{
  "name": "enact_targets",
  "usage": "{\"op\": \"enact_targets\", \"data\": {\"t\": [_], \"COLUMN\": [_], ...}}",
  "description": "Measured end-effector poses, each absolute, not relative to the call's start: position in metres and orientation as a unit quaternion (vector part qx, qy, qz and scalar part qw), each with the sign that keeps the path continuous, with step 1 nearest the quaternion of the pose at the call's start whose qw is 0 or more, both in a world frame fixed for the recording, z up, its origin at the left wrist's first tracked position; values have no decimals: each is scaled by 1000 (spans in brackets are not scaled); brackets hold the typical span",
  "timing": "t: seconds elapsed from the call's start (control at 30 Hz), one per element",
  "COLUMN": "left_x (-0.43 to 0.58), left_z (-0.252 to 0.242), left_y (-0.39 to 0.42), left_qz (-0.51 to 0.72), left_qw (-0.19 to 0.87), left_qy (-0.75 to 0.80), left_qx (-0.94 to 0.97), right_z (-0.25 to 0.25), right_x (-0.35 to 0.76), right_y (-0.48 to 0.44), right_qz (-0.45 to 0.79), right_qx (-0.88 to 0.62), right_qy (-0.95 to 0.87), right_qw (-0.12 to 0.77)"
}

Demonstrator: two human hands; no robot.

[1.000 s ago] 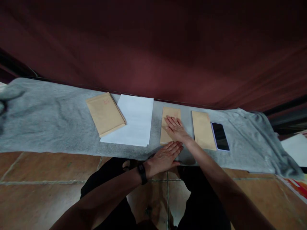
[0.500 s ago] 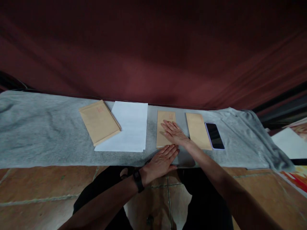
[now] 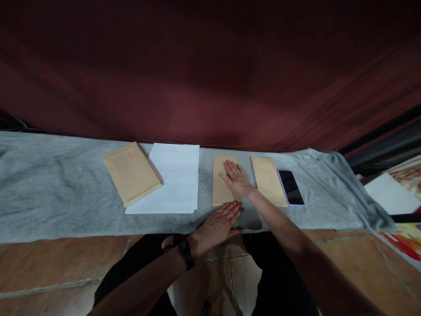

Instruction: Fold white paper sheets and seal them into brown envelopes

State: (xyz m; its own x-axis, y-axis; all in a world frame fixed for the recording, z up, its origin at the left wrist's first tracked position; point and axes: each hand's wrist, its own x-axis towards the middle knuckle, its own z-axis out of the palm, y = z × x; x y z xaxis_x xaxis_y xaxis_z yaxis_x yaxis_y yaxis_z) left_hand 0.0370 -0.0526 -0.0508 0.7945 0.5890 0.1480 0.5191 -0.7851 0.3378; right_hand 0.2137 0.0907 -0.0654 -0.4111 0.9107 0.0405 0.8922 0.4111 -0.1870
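Note:
A brown paper envelope lies flat on the grey cloth in front of me. My right hand rests palm down on its upper right part, fingers stretched out and covering some of it. At the envelope's near edge lies my left hand, also flat, with its fingertips touching the lower end; a dark band circles that wrist. Just to the right is a second brown envelope. Sheets of white paper lie to the left, partly covered by a stack of brown envelopes.
A phone with a purple edge lies right of the second envelope. Grey cloth covers the long narrow surface, backed by a dark red drape. Below are floor tiles; a white sheet shows at far right.
My right hand has slid slightly up along the envelope, away from me. The left hand stays at the near edge. The whole view has shifted a little.

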Motion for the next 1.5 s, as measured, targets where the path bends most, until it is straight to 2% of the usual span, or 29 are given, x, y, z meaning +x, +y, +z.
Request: {"op": "enact_targets", "data": {"t": [0.3,0.47,0.63,0.93,1.23,1.37,1.5], "left_x": [32,30,35,47,76,78,72], "left_z": [-26,-33,-51,-63,-58,-62,-67], "left_y": [-27,-2,17,58,126,130,113], "left_qz": [178,239,168,72,73,72,103], "left_qw": [212,189,160,93,37,44,55], "left_qy": [342,401,398,433,478,474,452], "left_qx": [898,864,888,894,875,876,884], "right_z": [-63,-66,-64,-39,-23,-17,-20], "right_x": [221,222,223,235,238,241,249], "right_y": [39,10,-8,-14,-15,-7,1], "right_qz": [76,77,124,289,342,375,449], "right_qx": [-513,-495,-475,-367,-313,-302,-302], "right_qy": [-852,-863,-868,-884,-886,-875,-832], "right_qw": [70,71,74,26,22,47,122]}}
